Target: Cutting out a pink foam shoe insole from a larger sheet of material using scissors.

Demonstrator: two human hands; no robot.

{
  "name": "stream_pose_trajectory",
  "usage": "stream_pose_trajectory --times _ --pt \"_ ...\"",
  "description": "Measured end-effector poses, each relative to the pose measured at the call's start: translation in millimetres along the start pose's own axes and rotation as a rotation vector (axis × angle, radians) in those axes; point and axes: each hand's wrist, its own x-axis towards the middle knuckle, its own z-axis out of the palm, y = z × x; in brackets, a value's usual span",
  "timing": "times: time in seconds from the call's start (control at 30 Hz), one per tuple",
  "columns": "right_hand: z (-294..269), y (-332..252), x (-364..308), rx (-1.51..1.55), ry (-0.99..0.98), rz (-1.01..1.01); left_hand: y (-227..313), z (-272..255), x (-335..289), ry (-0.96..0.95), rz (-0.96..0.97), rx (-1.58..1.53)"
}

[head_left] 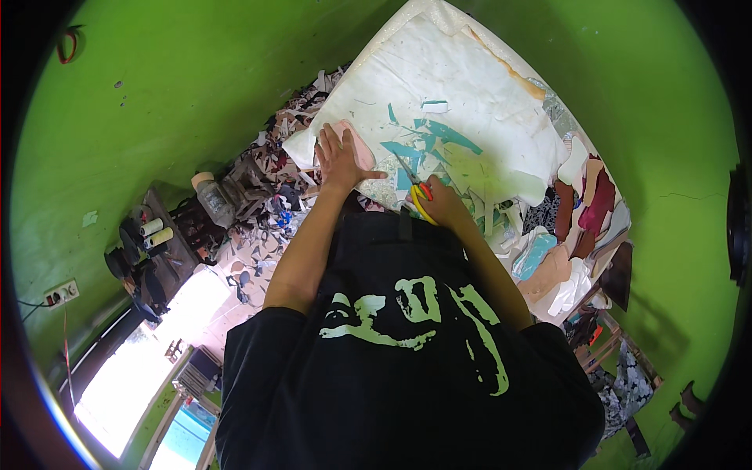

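Observation:
My left hand (338, 162) lies spread on a pale pink piece (362, 153) at the left edge of the white-covered table (423, 63). In my right hand (442, 201) is a pair of scissors (421, 195) with yellow and red handles, its blades pointing away to the far left. Several teal offcuts (454, 137) lie scattered on the table just beyond the blades. The fingertips of my right hand are partly hidden behind the handles.
Stacks of cut sole-shaped pieces (599, 200) in several colours line the table's right side. Scraps (286, 129) cover the floor left of the table. A large jar (213, 200) and thread spools (158, 238) stand at the left. Green walls (196, 70) rise close behind the table.

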Motion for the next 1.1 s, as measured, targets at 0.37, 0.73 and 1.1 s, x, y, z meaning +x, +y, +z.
stream_pose_trajectory --times 0.37,0.73,1.1 --pt "-2.2 -7.8 6.0 0.012 0.062 0.088 0.4 18.3 10.3 0.055 -0.023 0.008" --pt "-9.7 -21.5 -17.4 0.126 -0.164 0.096 -8.1 14.4 11.7 0.154 -0.011 -0.017" --pt "25.1 13.8 10.5 0.652 -0.311 0.128 -23.7 29.4 13.9 0.256 0.054 -0.119"
